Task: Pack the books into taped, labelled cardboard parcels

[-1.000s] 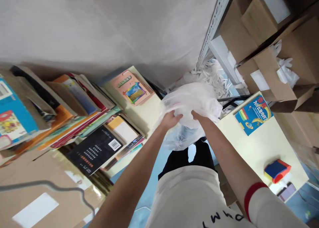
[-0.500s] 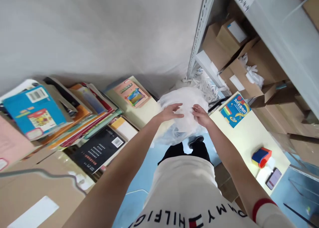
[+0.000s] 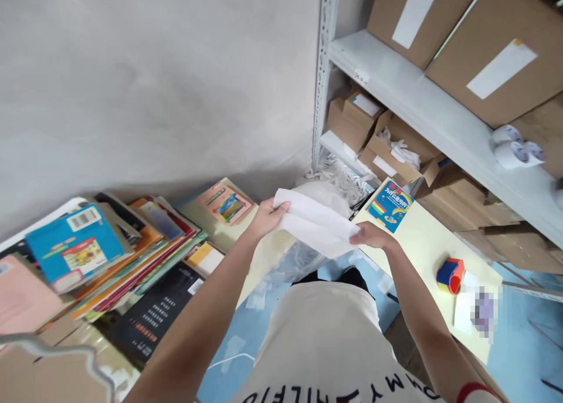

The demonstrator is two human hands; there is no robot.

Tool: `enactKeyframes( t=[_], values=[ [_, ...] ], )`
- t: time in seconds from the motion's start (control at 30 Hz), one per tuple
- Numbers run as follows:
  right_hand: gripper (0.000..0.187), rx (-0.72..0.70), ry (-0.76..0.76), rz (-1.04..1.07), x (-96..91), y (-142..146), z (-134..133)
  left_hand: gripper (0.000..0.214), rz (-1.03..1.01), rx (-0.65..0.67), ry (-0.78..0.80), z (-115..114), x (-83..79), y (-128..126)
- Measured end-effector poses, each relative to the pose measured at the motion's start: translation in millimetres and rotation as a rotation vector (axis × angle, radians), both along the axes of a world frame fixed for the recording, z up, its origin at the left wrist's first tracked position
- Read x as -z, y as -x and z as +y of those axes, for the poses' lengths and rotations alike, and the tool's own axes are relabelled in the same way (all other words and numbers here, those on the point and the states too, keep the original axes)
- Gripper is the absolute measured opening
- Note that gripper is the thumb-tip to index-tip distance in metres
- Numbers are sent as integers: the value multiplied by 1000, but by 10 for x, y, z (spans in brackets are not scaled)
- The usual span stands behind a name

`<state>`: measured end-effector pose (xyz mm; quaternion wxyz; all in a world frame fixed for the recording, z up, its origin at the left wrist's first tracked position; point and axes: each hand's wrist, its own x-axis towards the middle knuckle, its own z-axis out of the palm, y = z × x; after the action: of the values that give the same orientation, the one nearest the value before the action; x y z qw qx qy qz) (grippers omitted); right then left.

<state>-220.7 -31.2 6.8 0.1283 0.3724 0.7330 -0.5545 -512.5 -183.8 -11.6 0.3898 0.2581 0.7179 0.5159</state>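
Observation:
A white sheet of paper [image 3: 314,222] is stretched between my two hands in front of my body. My left hand [image 3: 269,216] pinches its left end with the thumb on top. At its right end, the fingers of my right hand [image 3: 372,236] are closed on the edge. Below and behind the sheet is a translucent white plastic bag [image 3: 328,196], partly hidden by it. A blue picture book [image 3: 390,205] lies on the pale table near my right hand, and a pink-covered book [image 3: 226,202] rests to the left of my left hand.
Stacked books [image 3: 145,239] fill the left side, with a cardboard box [image 3: 57,368] in front. On the right, a metal shelf [image 3: 422,92] carries cartons and tape rolls [image 3: 512,151]. The pale table [image 3: 433,233] holds a red-and-blue object [image 3: 451,275].
The sheet is now held up and spread between both hands; before, the hands were over the bag with fingers apart. The view has tilted up, showing more of the shelf.

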Motion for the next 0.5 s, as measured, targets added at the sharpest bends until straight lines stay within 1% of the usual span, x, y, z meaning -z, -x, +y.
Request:
enactKeyframes(
  t=[0.1, 0.17, 0.2, 0.27, 0.37, 0.43, 0.5],
  values=[
    [20, 43, -77, -36, -198, -459, -13, 47, 10, -31, -39, 168, -37, -33],
    [20, 153, -121, 24, -304, -809, -66, 46, 25, -50, -69, 320, -68, -85],
    [21, 241, -123, 84, -345, -985, -109, 45, 41, -41, -77, 401, -90, -127],
    [27, 481, -93, 235, -399, -1317, -218, 41, 101, 39, -64, 558, -147, -249],
    [37, 919, -42, 458, -408, -1709, -372, 35, 171, 262, -21, 756, -257, -547],
    [40, 1173, -103, 558, -382, -1895, -421, 34, 140, 433, -3, 860, -329, -807],
    [40, 1369, -243, 599, -350, -2050, -423, 38, 100, 569, -2, 949, -385, -1087]
  ],
)
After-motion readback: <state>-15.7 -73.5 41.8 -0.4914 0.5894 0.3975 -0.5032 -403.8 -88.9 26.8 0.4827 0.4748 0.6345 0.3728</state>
